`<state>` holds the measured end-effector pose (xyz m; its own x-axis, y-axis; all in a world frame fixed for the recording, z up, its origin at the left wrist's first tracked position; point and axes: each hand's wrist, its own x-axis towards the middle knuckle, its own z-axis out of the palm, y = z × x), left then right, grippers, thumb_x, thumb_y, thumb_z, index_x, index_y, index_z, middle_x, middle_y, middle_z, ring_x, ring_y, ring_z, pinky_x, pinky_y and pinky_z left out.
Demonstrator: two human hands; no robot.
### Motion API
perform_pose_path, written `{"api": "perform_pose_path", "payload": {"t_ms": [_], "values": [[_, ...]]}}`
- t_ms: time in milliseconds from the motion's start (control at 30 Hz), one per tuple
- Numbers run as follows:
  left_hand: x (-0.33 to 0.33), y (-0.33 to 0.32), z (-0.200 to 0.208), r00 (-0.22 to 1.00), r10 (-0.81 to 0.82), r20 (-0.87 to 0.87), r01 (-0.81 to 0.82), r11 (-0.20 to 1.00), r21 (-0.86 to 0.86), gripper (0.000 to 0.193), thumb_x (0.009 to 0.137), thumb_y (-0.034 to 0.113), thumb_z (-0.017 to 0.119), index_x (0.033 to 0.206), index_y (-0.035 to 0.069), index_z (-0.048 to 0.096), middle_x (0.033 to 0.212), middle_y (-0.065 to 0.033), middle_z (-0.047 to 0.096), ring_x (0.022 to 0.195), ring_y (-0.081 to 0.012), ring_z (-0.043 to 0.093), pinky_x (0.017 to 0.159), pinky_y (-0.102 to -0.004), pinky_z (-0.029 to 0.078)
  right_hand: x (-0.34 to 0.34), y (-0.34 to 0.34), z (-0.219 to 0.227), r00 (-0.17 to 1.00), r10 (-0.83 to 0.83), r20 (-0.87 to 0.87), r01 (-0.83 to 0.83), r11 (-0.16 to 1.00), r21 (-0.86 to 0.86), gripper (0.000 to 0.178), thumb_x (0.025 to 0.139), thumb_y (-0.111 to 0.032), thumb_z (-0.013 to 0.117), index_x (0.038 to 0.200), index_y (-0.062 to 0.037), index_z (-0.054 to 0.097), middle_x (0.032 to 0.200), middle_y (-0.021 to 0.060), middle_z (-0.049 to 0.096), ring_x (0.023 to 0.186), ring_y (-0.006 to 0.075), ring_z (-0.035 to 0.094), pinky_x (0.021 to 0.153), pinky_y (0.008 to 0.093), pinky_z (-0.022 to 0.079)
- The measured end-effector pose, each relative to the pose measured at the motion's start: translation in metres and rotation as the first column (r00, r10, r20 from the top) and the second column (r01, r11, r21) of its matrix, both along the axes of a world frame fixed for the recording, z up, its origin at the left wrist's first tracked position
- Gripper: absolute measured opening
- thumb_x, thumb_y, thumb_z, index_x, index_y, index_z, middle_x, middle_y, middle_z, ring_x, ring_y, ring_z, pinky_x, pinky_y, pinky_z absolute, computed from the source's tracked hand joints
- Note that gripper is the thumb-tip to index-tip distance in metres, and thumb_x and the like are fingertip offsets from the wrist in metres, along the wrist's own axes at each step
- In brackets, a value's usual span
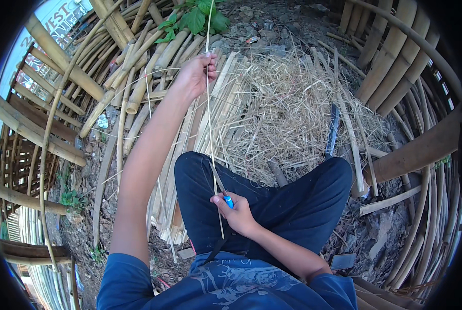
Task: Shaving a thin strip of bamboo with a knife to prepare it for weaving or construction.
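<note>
My left hand (197, 75) pinches the strip (209, 124) up high; my right hand (237, 214) holds the knife (229, 201) near the strip's low end, over my legs (195, 181). If I pull too hard, the knife might slip and cut me. I can't tell if they touch; the strip's top is cut off.

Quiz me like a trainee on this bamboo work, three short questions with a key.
1. Which hand holds the blue-handled knife?
2. True or false: the left hand, gripping the bamboo strip, appears higher in this view than the right hand.
3. Where is the long blade?
A) Across the lap
B) At the right side of the shavings heap
C) Beneath the left forearm

Key: 1, the right hand; 2, true; 3, B.
</note>
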<state>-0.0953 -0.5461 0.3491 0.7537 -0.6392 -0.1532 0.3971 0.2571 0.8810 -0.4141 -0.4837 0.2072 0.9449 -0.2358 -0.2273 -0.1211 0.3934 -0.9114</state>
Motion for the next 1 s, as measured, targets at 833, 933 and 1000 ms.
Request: {"api": "perform_pose_path", "payload": {"t_ms": [833,933,1000], "values": [[0.015,0.211,-0.087,0.493,0.820,-0.289,-0.863,0.421,-0.278,0.025,0.103,0.027,0.046,0.106,0.003,0.054,0.073,-0.0002,0.042,0.058,-0.0090,0.036,0.050,-0.0239,0.033,0.059,-0.151,-0.039,0.930,-0.332,0.157,0.075,-0.246,-0.966,0.040,0.092,-0.038,0.056,0.096,0.0016,0.063,0.090,0.0153,0.065,0.092,0.0347,0.060,0.083,0.0471,0.043],[0.015,0.206,-0.105,0.441,0.832,-0.336,-0.889,0.353,-0.292,0.025,0.103,0.027,0.045,0.103,0.004,0.053,0.072,0.0001,0.043,0.059,-0.0097,0.037,0.053,-0.0254,0.036,0.051,-0.127,-0.013,0.992,0.032,0.126,0.096,0.475,-0.875,0.032,0.090,-0.032,0.061,0.098,-0.0010,0.062,0.092,0.0099,0.062,0.096,0.0320,0.054,0.085,0.0460,0.037],[0.013,0.203,-0.112,0.488,0.719,-0.494,-0.873,0.388,-0.297,0.025,0.103,0.028,0.044,0.102,0.005,0.052,0.070,0.0004,0.043,0.059,-0.0099,0.038,0.054,-0.0250,0.038,0.050,-0.112,-0.005,0.984,0.073,0.162,0.166,-0.067,-0.984,0.026,0.087,-0.025,0.065,0.098,-0.0021,0.061,0.091,0.0115,0.061,0.092,0.0329,0.054,0.083,0.0452,0.037]]}}
